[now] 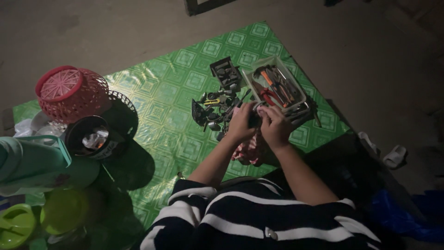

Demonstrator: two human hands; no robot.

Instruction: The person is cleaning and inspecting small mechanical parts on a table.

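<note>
Left hand [241, 124]: raised over mat, fingers curled onto a small dark part [254, 120], shared w/ other hand
Right hand [275, 127]: pressed close to left, fingers closed on same part; exact grip unclear, too dim
Small dark part: held between both hands, above a pink cloth [249, 152], just beside the tool tray [296, 104]
Tool tray: pale, holds orange- and red-handled tools, appears sorted
Parts pile [217, 107]: loose dark metal bits on green mat [171, 92], look unsorted
Progress (judged): one piece in hand; pile left to go through
Left of view: red basket [69, 92], inverted, near green containers
</note>
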